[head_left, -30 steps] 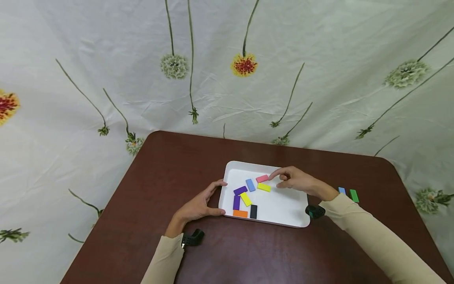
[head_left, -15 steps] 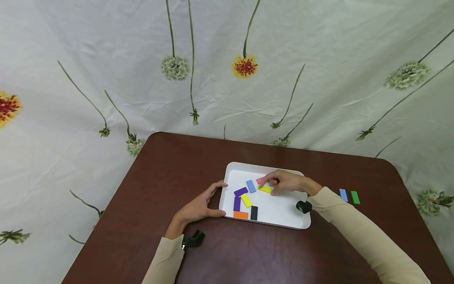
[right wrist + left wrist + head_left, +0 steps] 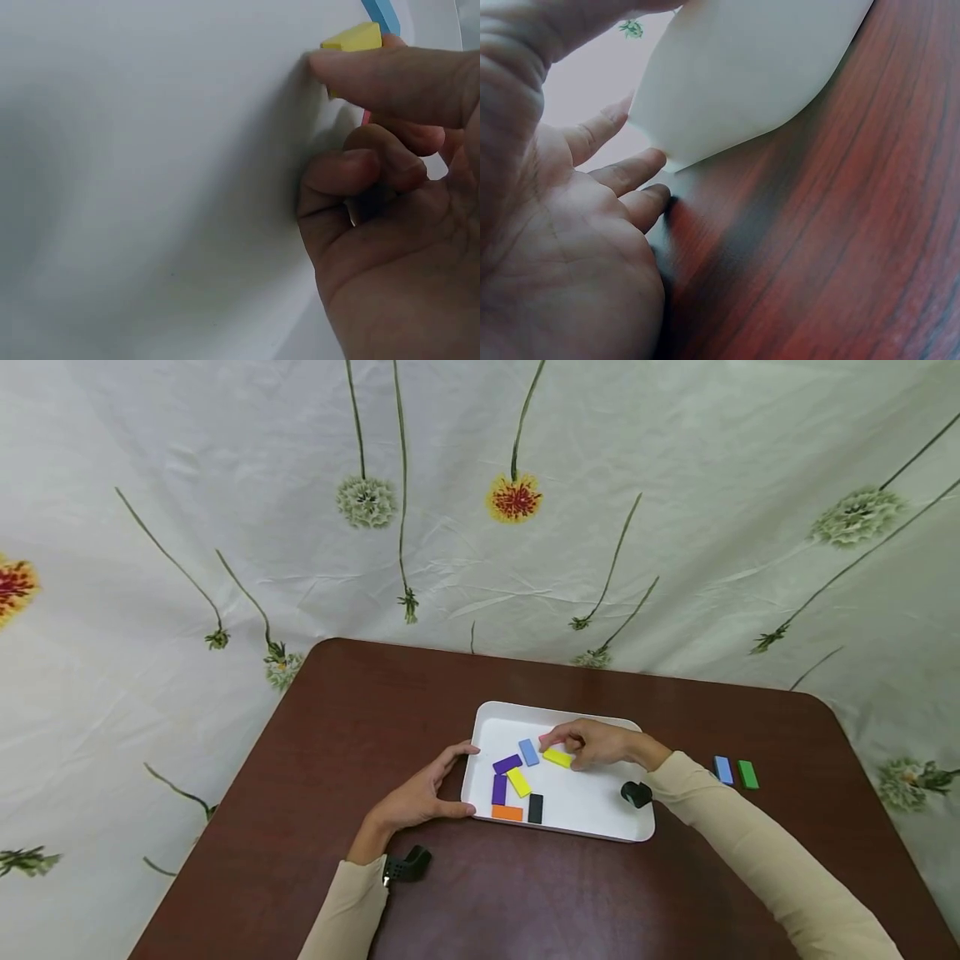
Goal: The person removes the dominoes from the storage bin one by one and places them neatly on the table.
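A shallow white tray (image 3: 592,810) lies on the table with several coloured blocks in it. My left hand (image 3: 417,789) spans its left short side, thumb and index fingertip touching the rim, the other fingers straight against the outer wall. Over the tray, my right hand (image 3: 600,743) pinches a yellow block (image 3: 557,757) between thumb and index finger, its other fingers curled. A pink block (image 3: 545,737) is partly hidden behind that index finger. A blue block (image 3: 528,752) lies just left of them.
Nearer the tray's left side are two purple blocks (image 3: 499,789), another yellow block (image 3: 518,782), an orange block (image 3: 507,813) and a black block (image 3: 536,808). Outside, right of the tray, lie another blue block (image 3: 723,770) and a green block (image 3: 747,774) on the brown table (image 3: 390,710).
My right hand has moved left within the tray, its index finger going from the pink block's right end to the yellow block's far end. The left hand has stayed at the tray.
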The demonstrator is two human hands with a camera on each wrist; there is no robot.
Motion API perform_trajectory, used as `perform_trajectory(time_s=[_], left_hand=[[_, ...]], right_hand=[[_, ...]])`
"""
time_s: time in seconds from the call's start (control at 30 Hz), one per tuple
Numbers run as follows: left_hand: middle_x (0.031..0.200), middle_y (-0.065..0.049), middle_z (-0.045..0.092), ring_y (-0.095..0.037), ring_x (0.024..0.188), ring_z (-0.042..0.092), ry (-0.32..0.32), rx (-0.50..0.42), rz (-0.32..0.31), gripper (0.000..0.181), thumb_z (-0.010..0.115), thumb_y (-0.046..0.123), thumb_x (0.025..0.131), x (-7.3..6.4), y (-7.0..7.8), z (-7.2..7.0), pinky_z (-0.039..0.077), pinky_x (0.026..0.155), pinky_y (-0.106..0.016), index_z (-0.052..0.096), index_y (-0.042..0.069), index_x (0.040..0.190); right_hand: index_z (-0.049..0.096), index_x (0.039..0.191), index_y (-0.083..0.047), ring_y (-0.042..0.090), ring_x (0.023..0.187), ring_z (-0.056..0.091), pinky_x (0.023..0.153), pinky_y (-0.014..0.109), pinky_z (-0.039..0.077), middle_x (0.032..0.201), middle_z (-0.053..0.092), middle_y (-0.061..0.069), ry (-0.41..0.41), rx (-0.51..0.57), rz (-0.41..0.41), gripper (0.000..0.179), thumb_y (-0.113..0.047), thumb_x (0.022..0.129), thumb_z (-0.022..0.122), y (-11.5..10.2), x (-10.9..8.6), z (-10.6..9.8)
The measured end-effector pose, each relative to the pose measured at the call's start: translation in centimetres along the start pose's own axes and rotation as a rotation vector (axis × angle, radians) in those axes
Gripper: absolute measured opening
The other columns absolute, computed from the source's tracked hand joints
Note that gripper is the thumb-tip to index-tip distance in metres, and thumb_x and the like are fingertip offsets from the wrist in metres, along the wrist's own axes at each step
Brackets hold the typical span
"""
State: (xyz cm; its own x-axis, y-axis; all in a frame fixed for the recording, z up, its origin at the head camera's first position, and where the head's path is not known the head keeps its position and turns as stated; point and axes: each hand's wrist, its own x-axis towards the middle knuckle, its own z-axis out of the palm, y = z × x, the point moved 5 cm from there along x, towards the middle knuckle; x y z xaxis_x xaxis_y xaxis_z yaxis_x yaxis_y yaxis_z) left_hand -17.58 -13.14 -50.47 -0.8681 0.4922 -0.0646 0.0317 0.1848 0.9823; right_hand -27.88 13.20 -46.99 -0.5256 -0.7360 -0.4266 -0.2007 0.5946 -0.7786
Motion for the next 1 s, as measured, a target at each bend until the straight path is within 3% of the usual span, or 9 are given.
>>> perform_trajectory(time_s=[0.13, 0.33, 0.6, 1.0], left_hand=[[0.162, -0.005, 0.025, -0.020, 0.150, 0.020, 0.002, 0.011, 0.000, 0.086, 0.085, 0.015, 0.081, -0.2, 0.1, -0.1, 0.023, 0.113, -0.017, 0.035, 0.019, 0.150], [0.163, -0.007, 0.024, -0.023, 0.152, 0.018, 0.003, 0.013, 0.005, 0.085, 0.085, 0.014, 0.080, -0.1, 0.1, -0.1, 0.019, 0.121, -0.041, 0.035, 0.020, 0.149], [0.162, -0.007, 0.025, -0.023, 0.150, 0.020, -0.006, 0.003, 0.010, 0.086, 0.085, 0.013, 0.081, 0.1, 0.1, 0.0, 0.021, 0.119, -0.033, 0.034, 0.018, 0.150], [0.163, -0.006, 0.023, -0.023, 0.151, 0.019, 0.002, -0.004, 0.005, 0.085, 0.085, 0.012, 0.081, 0.0, 0.1, -0.1, 0.017, 0.120, -0.050, 0.036, 0.021, 0.149]], right_hand=[[0.062, 0.128, -0.003, 0.018, 0.075, 0.037, 0.069, 0.028, 0.033, 0.076, 0.034, 0.000, 0.007, 0.002, -0.001, 0.048, 0.011, 0.083, 0.069, -0.2, 0.0, 0.2], [0.062, 0.127, -0.004, 0.017, 0.075, 0.036, 0.069, 0.027, 0.033, 0.076, 0.033, 0.001, 0.054, -0.036, 0.010, 0.048, 0.008, 0.082, 0.073, 0.0, -0.1, 0.3], [0.064, 0.124, -0.006, 0.016, 0.074, 0.036, 0.068, 0.025, 0.032, 0.075, 0.033, -0.001, 0.120, -0.061, 0.004, 0.047, 0.002, 0.081, 0.080, 0.3, -0.6, 0.1], [0.062, 0.125, 0.000, 0.014, 0.071, 0.034, 0.068, 0.026, 0.035, 0.073, 0.030, -0.001, 0.196, -0.077, -0.026, 0.045, -0.001, 0.083, 0.079, -0.1, -2.8, -2.3]])
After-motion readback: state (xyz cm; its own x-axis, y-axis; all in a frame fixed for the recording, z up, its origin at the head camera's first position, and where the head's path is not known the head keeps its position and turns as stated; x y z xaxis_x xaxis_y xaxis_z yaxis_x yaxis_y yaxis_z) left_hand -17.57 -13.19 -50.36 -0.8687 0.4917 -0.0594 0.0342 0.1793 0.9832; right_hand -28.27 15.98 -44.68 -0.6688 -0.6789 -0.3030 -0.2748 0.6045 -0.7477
